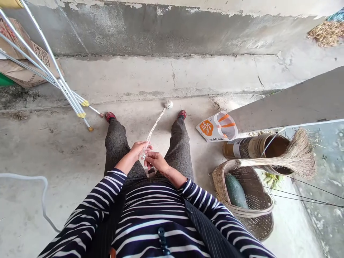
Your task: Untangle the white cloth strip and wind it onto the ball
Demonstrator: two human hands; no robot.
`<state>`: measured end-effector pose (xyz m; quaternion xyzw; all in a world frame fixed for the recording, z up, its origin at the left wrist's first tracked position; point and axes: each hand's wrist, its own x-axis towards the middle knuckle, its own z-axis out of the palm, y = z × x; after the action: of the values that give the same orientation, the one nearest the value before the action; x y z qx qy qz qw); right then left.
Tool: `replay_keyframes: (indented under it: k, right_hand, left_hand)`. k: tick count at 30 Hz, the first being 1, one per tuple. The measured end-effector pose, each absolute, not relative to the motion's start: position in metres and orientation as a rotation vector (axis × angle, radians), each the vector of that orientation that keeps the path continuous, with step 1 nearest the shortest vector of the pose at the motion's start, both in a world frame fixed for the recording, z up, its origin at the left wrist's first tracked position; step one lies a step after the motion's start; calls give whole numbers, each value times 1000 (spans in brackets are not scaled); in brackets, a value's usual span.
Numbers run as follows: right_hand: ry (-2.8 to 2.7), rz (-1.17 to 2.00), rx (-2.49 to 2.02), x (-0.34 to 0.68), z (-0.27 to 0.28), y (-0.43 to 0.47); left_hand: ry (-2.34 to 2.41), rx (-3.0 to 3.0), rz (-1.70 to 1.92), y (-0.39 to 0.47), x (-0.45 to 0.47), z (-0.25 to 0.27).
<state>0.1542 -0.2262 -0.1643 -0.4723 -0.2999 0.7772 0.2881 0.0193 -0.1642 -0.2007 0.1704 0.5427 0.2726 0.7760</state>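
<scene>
A pale, twisted cord (156,123) runs from a round wound ball (168,104) on the floor up to my hands, held in front of my lap. My left hand (138,150) is closed around the cord's near part, its fingers curled behind it. Close beside it, my right hand (156,161) pinches the cord's near end between thumb and fingers. The two hands almost touch. Exactly how the strands lie between the fingers is partly hidden.
Crutches (63,84) lean at the upper left by a cardboard box (40,57). To the right are a paper bag (215,126), a brown bucket (254,146), a straw broom (298,154) and a wicker basket (258,211) holding a green gourd (235,190). A white hose (44,193) lies left.
</scene>
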Motion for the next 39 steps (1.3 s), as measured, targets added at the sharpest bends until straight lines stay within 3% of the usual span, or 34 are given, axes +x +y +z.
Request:
replay_keyframes:
  k: [16, 25, 33, 39]
  right_hand:
    - [-834, 2122, -1167, 192, -120, -253]
    - [-905, 1897, -1072, 205, -101, -256]
    - [-988, 1814, -1012, 209, -88, -247]
    - [-1106, 1703, -945, 218, -64, -246]
  left_hand:
    - [1130, 463, 721, -162, 16, -155]
    - [1434, 1296, 454, -169, 15, -163]
    - [785, 1845, 659, -178, 35, -127]
    - [899, 1785, 644, -161, 50, -128]
